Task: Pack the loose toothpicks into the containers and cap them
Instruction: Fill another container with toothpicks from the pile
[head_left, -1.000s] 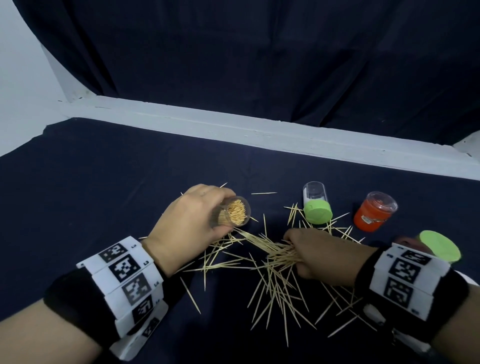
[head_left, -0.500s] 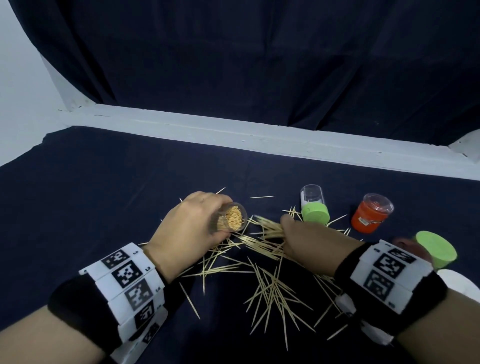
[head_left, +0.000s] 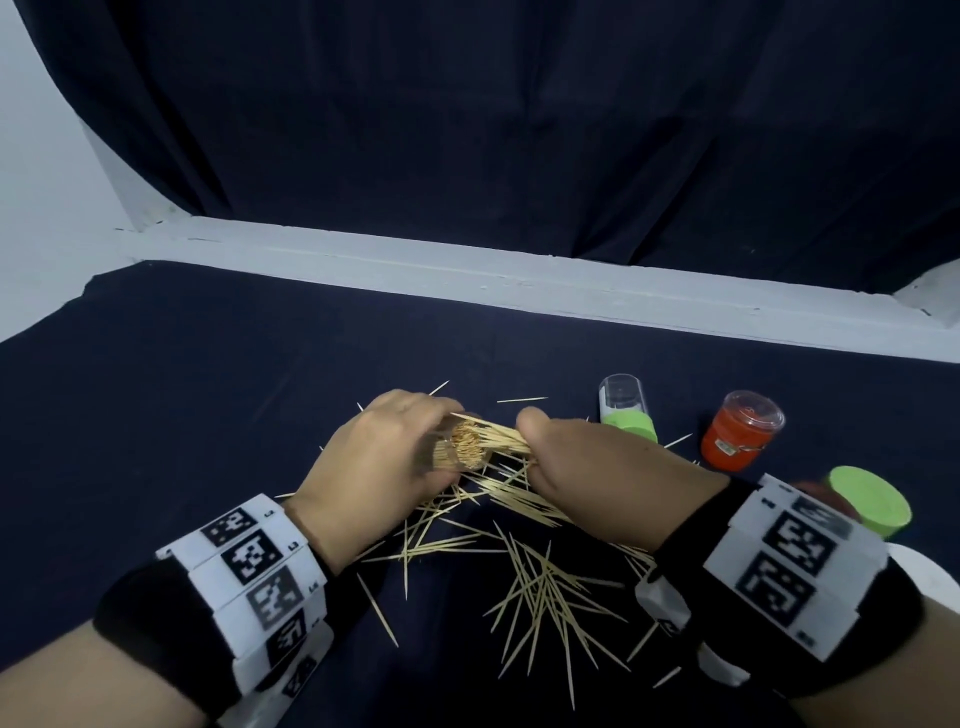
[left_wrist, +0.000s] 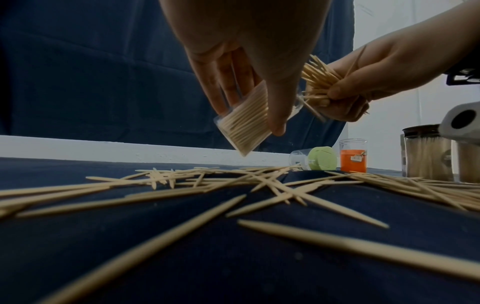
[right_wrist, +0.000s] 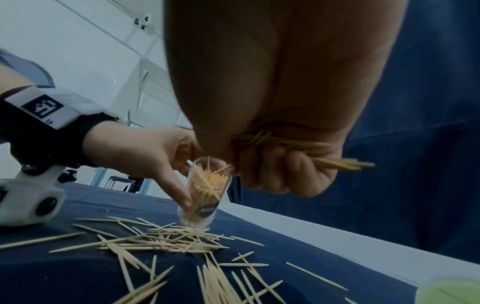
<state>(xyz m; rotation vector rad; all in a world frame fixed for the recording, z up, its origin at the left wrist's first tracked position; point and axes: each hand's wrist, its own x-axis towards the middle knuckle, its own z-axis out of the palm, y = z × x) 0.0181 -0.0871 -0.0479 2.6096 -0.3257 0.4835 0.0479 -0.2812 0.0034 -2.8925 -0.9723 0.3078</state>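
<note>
So the left hand (head_left: 384, 462) had its fingers wrapped around a clear container (left_wrist: 244, 125) already stuffed with toothpicks, tilted with the open mouth facing right and lifted off the table cloth (head_left: 208, 415). The right hand (head_left: 597, 467) was clenched on a bundle of toothpicks (head_left: 498, 434), tips poking right at the container's mouth, with a few sticking out the back of the fist in the right wrist view. Both hands were roughly mid-table, a bit toward the near edge.

Under and in front of them, loose toothpicks (head_left: 545, 587) lay scattered all over the cloth toward the near edge. Further right, a clear container with a green cap (head_left: 623, 410) lay on its side, and an orange container (head_left: 740, 436) stood just beside it. A green lid (head_left: 872, 499) sat near the right edge, partly behind the right wristband (head_left: 779, 561). The left wrist view also caught two more filled containers (left_wrist: 426, 156) standing at the right
</note>
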